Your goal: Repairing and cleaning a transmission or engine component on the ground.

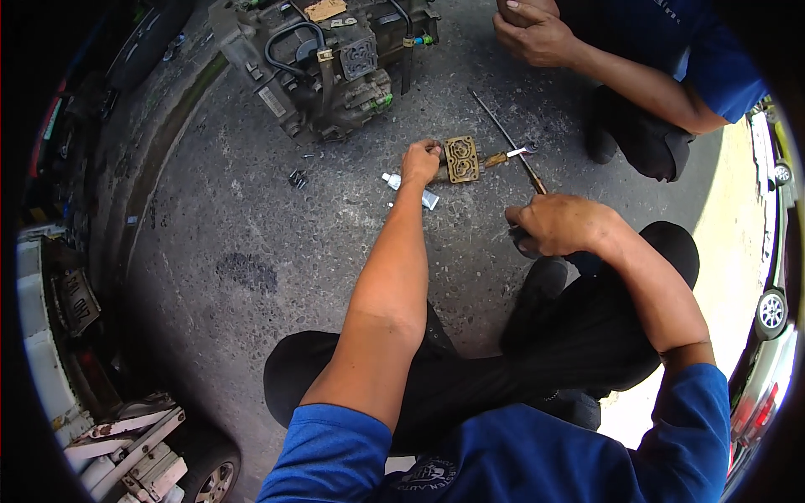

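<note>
My left hand (422, 161) is closed at the left edge of a squarish cast-metal cover (461, 159), whose upturned face shows two round recesses and corner holes. A white and grey squeeze tube (429, 199) lies on the ground just below that hand. My right hand (563, 225) is curled above my shoe, fingers closed around something dark that I cannot make out. Right beyond it rests a long thin screwdriver-like shaft (501, 124) with a brownish handle end. A shiny ratchet-like tool (524, 151) lies across the shaft, beside the cover.
A large greasy engine assembly (327, 75) with hoses stands at the far side. Several small dark bolts (298, 178) lie on the concrete. Another person's hands (537, 33) are at upper right, above their dark shoes. A vehicle's wheel (214, 482) is at lower left.
</note>
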